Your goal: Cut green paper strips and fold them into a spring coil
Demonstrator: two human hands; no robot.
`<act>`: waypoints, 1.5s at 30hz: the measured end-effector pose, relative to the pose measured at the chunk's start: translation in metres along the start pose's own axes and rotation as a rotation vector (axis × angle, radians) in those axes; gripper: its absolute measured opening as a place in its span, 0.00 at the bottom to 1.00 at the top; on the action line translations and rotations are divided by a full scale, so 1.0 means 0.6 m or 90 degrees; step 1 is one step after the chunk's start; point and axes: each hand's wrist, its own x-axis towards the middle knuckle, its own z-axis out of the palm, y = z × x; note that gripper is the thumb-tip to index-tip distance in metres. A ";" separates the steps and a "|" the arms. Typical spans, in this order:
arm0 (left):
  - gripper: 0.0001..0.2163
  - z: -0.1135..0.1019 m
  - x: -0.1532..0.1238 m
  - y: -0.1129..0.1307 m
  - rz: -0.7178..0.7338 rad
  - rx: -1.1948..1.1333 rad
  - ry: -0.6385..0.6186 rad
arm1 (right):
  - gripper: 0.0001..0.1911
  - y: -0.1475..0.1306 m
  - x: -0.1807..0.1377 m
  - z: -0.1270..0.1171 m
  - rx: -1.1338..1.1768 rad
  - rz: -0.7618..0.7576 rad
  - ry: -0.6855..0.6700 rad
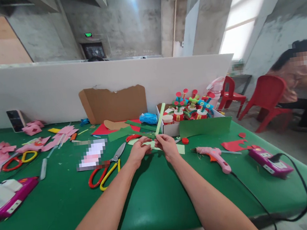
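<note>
My left hand (139, 151) and my right hand (168, 145) meet over the middle of the green table (157, 199). Both pinch a pale green paper strip (159, 120) that rises up and away from my fingers toward the white box. A darker green strip (144, 133) crosses it near my fingertips. Red-and-yellow scissors (106, 171) lie just left of my left hand. A pink glue gun (215, 156) lies to the right of my right hand.
A white box (173, 127) of colourful craft figures stands behind my hands, with cardboard (114, 102) against the white partition. Pink paper scraps (13, 149) and more scissors lie at left. A purple device (269, 161) with a black cable sits at right. A person sits beyond on red chairs (267, 94).
</note>
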 end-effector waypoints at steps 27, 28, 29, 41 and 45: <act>0.13 -0.002 0.000 0.004 0.063 0.000 0.101 | 0.16 -0.006 -0.003 -0.001 -0.154 -0.065 -0.002; 0.13 -0.002 -0.001 0.004 0.059 -0.002 0.092 | 0.15 -0.005 -0.006 0.003 -0.146 -0.057 -0.023; 0.13 -0.001 -0.002 0.003 0.053 -0.006 0.086 | 0.15 -0.004 -0.008 0.006 -0.143 -0.058 -0.036; 0.17 0.003 -0.001 -0.004 0.028 -0.028 0.049 | 0.09 -0.001 -0.015 0.005 -0.485 -0.330 -0.026; 0.18 0.000 0.001 -0.003 -0.001 -0.092 0.056 | 0.09 0.004 -0.002 0.000 -0.410 -0.258 0.011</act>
